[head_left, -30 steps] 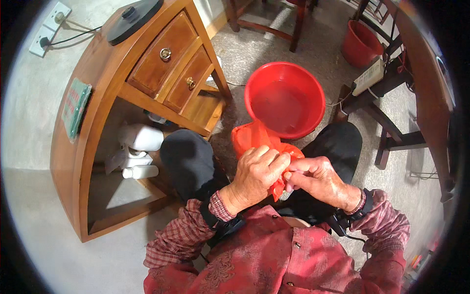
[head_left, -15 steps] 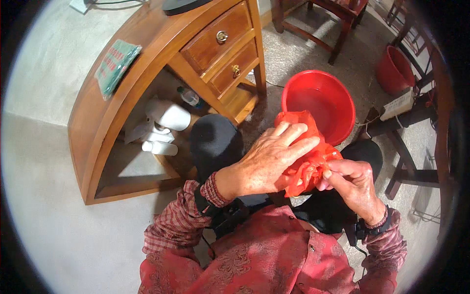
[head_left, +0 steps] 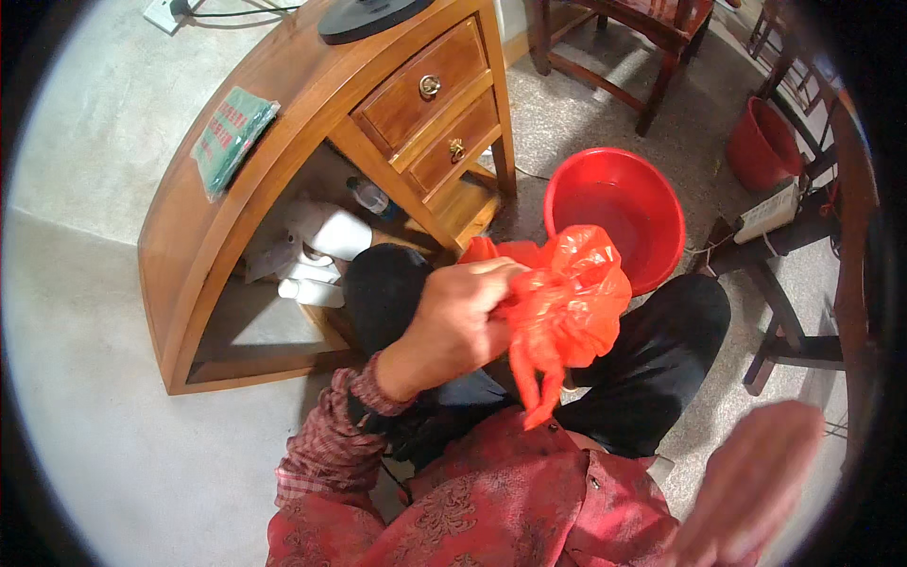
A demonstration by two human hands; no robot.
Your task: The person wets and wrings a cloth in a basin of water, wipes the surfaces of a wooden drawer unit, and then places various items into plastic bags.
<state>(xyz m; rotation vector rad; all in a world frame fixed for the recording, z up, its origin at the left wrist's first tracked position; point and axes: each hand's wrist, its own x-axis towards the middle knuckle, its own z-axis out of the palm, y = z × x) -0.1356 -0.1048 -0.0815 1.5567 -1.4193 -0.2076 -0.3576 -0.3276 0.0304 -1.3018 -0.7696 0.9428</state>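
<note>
Crumpled thin red plastic bag (head_left: pixel 572 302) hangs in front of me above my lap. My left hand (head_left: pixel 458 312) is closed around its gathered part, with the thumb side up. A loose twisted end of the bag dangles toward my shirt, and a puffed part bulges to the right of the fist. What the bag contains, if anything, does not show. At the lower right a blurred reddish shape, seemingly my bent right sleeve (head_left: pixel 746 487), fills the corner. My right hand itself cannot be seen.
A red basin (head_left: pixel 678 213) stands on the floor beyond the bag. To the left is a curved wooden desk (head_left: pixel 165 283) with drawers, a green packet (head_left: pixel 231 137) on top and white bottles (head_left: pixel 312 292) below. A red bucket (head_left: pixel 763 142) and dark wooden furniture (head_left: pixel 798 348) stand right.
My right hand has let go of the bag and gone out of view at the lower right. My left hand has shifted left and now grips the bag in a fist.
</note>
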